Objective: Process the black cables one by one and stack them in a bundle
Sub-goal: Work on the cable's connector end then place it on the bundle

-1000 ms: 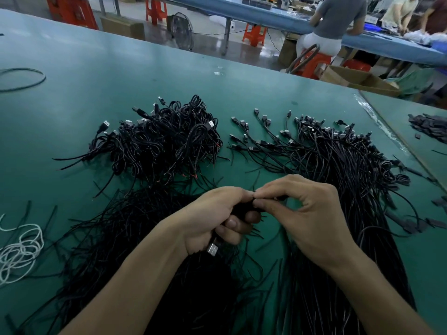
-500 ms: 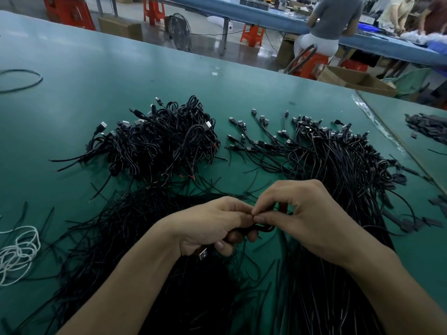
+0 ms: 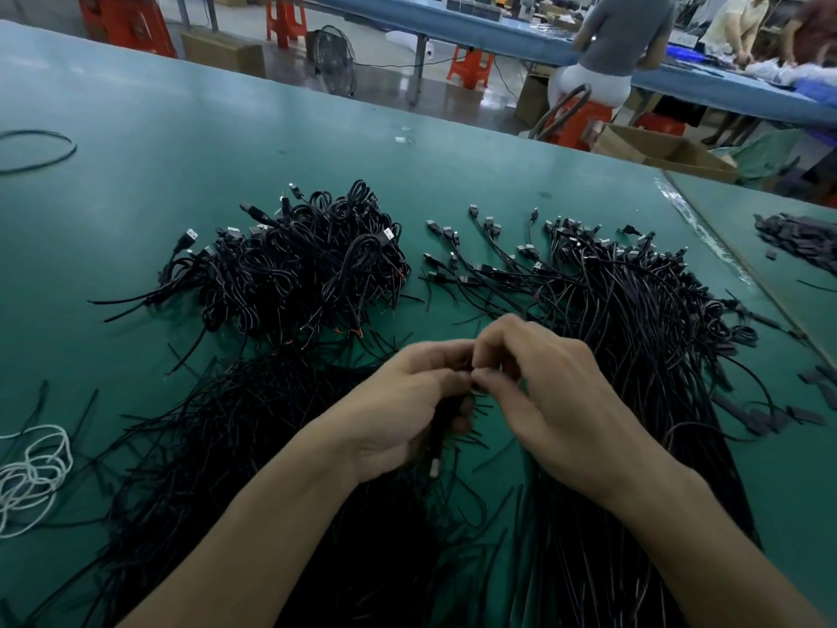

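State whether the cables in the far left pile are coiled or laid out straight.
Coiled: the far left pile shows tight loops with plugs poking out.

One cable, black and folded into a short hank, stands roughly upright in the left hand. Its silver plug hangs out below the fist. The right hand pinches the cable's top; detail there is blurred.

Bundle, 11 o'clock: folded black cables heaped together, plugs sticking out at the far and left sides, red-tipped bare ends on the near side.

Loose cables, 1 to 5 o'clock: lying unfolded, roughly side by side, plugs fanned at the far end.
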